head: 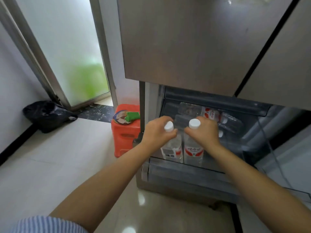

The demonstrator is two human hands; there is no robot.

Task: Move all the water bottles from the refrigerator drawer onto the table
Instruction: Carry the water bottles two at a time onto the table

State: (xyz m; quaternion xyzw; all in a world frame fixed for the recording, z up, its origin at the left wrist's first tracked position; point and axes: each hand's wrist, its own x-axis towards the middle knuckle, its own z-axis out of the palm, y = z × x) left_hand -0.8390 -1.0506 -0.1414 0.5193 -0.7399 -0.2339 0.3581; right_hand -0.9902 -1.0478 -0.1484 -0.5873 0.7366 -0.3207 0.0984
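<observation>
Each hand gripped an upright bottle by the neck: left hand (pixel 157 132), right hand (pixel 204 132). More bottles (pixel 210 115) lay in the drawer (pixel 185 167); much seemingly remained.

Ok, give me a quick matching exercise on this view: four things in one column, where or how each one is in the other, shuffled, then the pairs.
Things:
1. left hand
2. right hand
3. lying bottle
4. stool

States:
A. on the floor left of the fridge
B. grips the upright bottle showing a barcode
C. flat at the back of the drawer
D. grips the upright bottle showing a red label front

Pairs: 1-B, 2-D, 3-C, 4-A
</observation>
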